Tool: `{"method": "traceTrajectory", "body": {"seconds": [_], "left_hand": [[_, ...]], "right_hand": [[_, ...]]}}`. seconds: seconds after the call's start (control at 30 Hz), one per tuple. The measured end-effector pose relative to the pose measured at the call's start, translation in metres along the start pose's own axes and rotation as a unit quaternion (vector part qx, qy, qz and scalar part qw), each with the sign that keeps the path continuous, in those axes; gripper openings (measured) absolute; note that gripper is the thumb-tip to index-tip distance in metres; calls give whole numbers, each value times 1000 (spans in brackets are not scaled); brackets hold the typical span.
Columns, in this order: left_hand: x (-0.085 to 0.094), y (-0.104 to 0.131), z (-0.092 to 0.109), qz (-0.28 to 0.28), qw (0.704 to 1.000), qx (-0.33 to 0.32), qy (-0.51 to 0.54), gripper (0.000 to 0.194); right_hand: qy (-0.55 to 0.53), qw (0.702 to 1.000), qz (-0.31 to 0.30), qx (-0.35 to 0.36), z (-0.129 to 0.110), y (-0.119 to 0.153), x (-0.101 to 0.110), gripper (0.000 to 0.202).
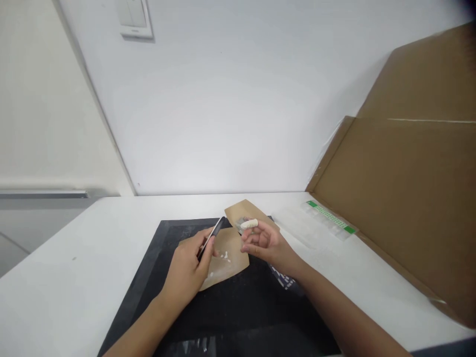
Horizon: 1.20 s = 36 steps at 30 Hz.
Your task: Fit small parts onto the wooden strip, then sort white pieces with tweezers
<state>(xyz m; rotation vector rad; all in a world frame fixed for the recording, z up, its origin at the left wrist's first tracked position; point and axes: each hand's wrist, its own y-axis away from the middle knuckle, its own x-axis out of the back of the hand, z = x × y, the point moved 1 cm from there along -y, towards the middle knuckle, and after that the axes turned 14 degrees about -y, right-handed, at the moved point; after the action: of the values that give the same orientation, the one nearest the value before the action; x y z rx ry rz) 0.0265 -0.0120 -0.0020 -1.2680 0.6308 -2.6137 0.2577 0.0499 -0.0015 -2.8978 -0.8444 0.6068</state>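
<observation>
- Left hand (186,264): closed around a slim black-and-white object (218,227), gripped between thumb and fingers and tilted on edge, its far tip leaning right, above the left part of a brown paper sheet (236,255).
- Right hand (270,245): raised to the right of that sheet, fingers curled, a pale finger cover (249,224) on one fingertip. A small, clear greyish piece (240,222) shows at the fingertips; whether it is pinched there cannot be told.
- Between and below the hands: small white bits (225,256) scattered on the brown sheet, which lies on a black mat (249,317).
- Just beyond: a second brown paper piece (245,209), at the mat's far edge, partly behind the right hand.
- Beneath the right wrist: a blue-and-white patterned item (282,278), partly hidden, at the right of the mat.
- Farther right on the white table (67,287): a clear plastic package (340,230) with a green-marked strip (329,215), near an open cardboard box (412,183).
- At the far side: a pale wall (223,109), a white switch plate (136,17) high at left.
</observation>
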Motion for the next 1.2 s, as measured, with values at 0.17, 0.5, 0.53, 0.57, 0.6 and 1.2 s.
{"method": "traceTrajectory", "body": {"seconds": [0.17, 0.5, 0.53, 0.57, 0.6, 1.2], "left_hand": [[-5, 4, 0, -24, 999, -16, 35, 45], [-1, 2, 7, -36, 991, -125, 3, 24], [-1, 2, 7, -32, 991, -127, 4, 23], [-1, 3, 7, -29, 991, -131, 3, 22], [-1, 3, 7, -27, 990, -135, 0, 21], [-4, 4, 5, -10, 990, -138, 35, 23]], "right_hand": [[45, 999, -29, -1, 1, 5, -8, 38], [36, 999, -33, -2, 7, 6, -12, 32], [34, 999, -38, -3, 7, 6, -13, 31], [33, 999, -43, -5, 7, 6, -13, 30], [33, 998, -45, -9, 8, 6, -14, 29], [110, 993, -40, 13, 10, 9, -21, 25]]}}
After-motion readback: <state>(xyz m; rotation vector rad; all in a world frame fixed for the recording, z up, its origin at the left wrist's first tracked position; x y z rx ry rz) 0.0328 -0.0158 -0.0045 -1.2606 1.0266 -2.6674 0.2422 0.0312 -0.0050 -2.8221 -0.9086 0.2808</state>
